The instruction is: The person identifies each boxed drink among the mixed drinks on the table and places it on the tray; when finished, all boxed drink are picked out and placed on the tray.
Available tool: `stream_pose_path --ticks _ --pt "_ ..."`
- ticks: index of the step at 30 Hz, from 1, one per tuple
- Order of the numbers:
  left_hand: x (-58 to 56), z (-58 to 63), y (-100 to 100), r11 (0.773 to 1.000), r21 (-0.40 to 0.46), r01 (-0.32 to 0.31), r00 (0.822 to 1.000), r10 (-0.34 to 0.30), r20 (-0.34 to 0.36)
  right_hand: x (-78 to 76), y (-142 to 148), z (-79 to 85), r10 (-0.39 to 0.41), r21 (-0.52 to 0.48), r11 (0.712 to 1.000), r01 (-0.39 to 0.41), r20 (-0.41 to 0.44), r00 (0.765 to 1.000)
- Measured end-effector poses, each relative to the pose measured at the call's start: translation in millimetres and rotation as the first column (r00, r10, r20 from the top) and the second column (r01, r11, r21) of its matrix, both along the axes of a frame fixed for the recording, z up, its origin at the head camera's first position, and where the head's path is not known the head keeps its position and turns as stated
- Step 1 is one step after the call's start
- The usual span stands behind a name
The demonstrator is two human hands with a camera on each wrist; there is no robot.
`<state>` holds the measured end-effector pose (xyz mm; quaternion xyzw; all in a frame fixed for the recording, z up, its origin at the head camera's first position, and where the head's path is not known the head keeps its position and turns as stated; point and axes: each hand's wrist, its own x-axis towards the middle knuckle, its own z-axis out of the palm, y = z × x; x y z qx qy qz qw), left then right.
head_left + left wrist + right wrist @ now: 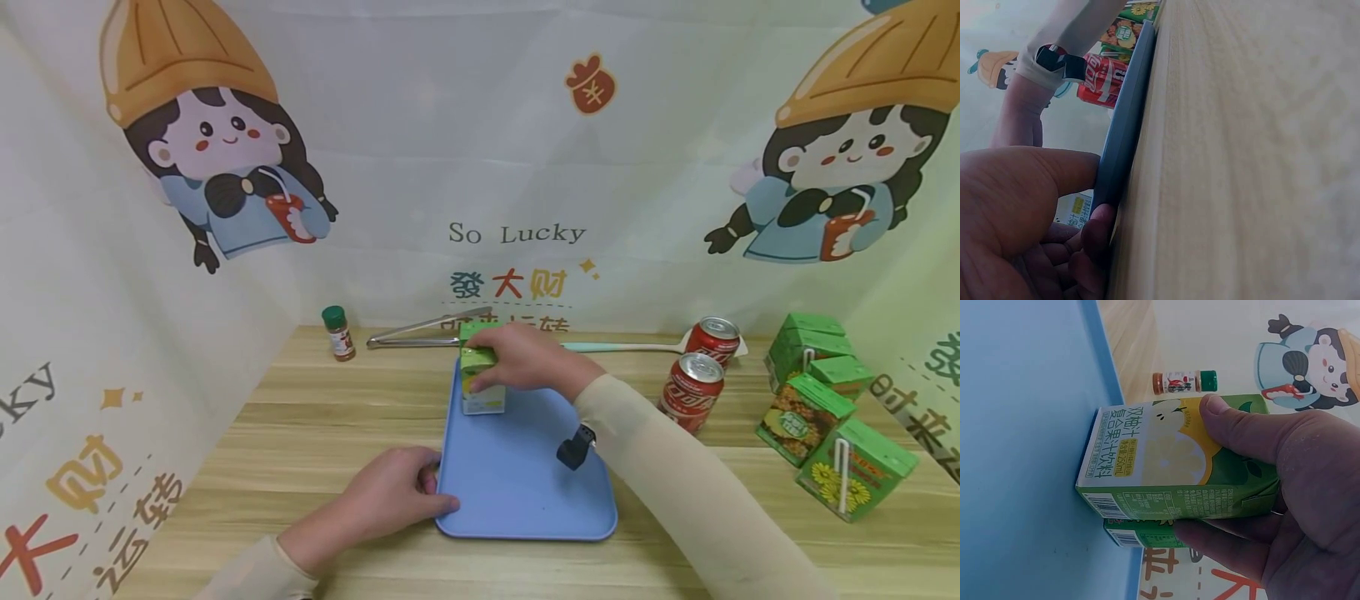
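Observation:
A blue tray (525, 492) lies on the wooden table. My left hand (393, 497) pinches its left edge near the front corner, thumb over the rim and fingers underneath. My right hand (525, 357) grips a green, yellow and white juice carton (1172, 450) by its upper part, fingers and thumb on opposite sides. The carton is upright, its base right at the tray's surface in the far left corner. Directly behind it stands a second green juice carton (1147, 533), mostly hidden by the first.
Two red soda cans (692, 392) stand right of the tray, beside several green drink cartons (858, 471). Behind the tray lie metal tongs (412, 342) and a spatula with a pale green handle (600, 347). A green-capped spice jar (339, 335) stands at the back left.

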<state>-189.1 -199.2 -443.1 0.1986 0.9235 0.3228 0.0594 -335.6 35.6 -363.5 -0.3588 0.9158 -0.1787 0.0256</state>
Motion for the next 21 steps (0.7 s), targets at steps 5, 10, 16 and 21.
stream_pose_path --ticks 5,10,16,21 --pt "0.5 0.5 0.6 1.000 0.003 -0.001 1.000 0.001 0.007 0.5 -2.1 -1.1 -0.009 0.003 1.000 0.009 -0.005 1.000" --pt "0.6 0.5 1.2 1.000 0.004 -0.001 1.000 0.001 0.007 0.5 -3.6 -1.6 -0.016 -0.001 1.000 0.016 -0.003 1.000" --pt "0.6 0.6 1.5 1.000 0.000 -0.003 1.000 0.003 0.003 0.1 -4.7 -1.6 -0.030 0.003 1.000 0.030 0.005 1.000" --pt "0.6 1.3 0.9 1.000 0.002 -0.006 1.000 0.006 0.001 -0.8 -6.8 -1.0 -0.037 0.017 0.999 0.037 0.004 0.999"
